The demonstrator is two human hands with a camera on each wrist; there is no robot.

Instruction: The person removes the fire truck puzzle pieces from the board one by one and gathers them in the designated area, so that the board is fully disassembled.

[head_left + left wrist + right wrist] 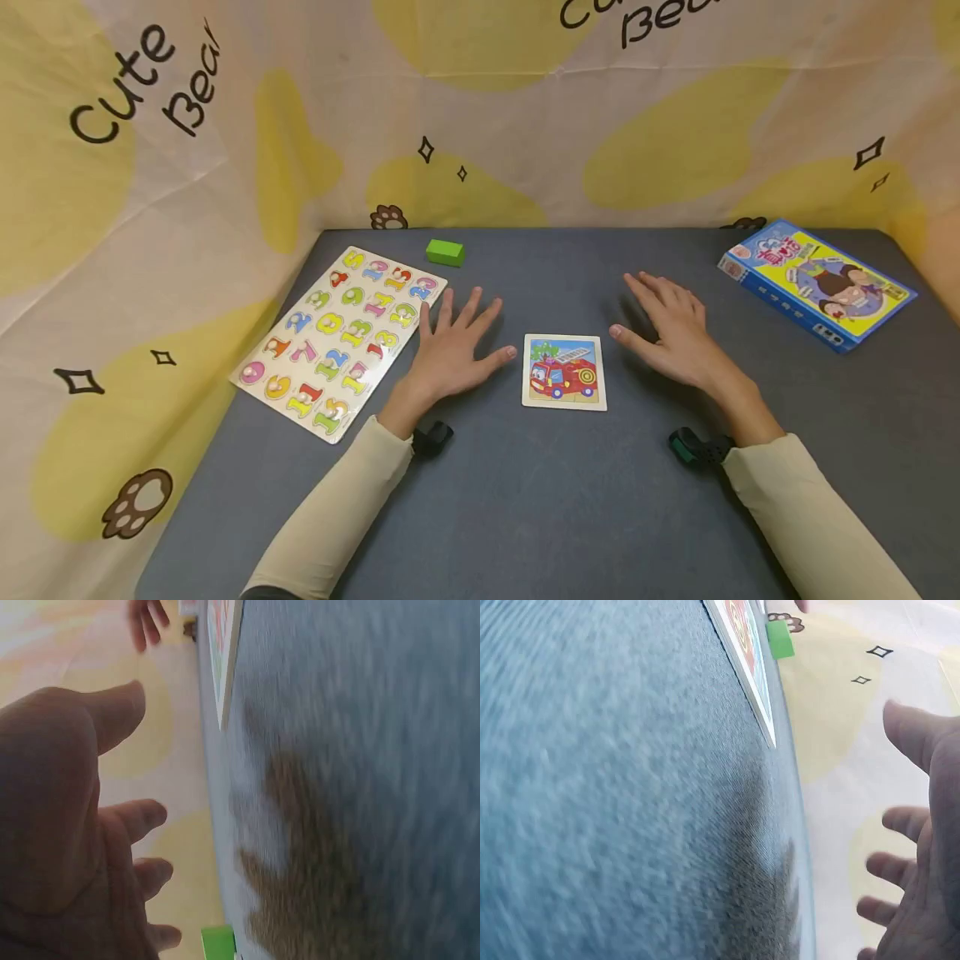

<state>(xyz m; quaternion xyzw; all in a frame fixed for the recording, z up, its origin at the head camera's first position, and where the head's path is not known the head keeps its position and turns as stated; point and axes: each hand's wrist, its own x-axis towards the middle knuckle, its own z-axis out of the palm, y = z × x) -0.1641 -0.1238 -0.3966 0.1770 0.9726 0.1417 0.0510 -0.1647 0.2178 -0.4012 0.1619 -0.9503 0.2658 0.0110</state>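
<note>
Between the two hands lies a small square jigsaw puzzle (564,372) with a red fire engine on it and a pale border. Left of it, my left hand (452,346) hovers over the table with fingers spread, holding nothing; its shadow falls on the cloth in the left wrist view. To the right of the puzzle my right hand (675,333) is held above the table, thumb apart from the other fingers, also holding nothing. Neither hand touches the puzzle. A number board (318,367) with colourful numeral pieces lies close to the left hand's fingertips.
A green block (446,252) sits near the table's back edge, beyond the left hand. At the back right lies a blue and yellow box (817,283). The dark grey table (555,517) meets a printed cloth (480,108) at the back and left.
</note>
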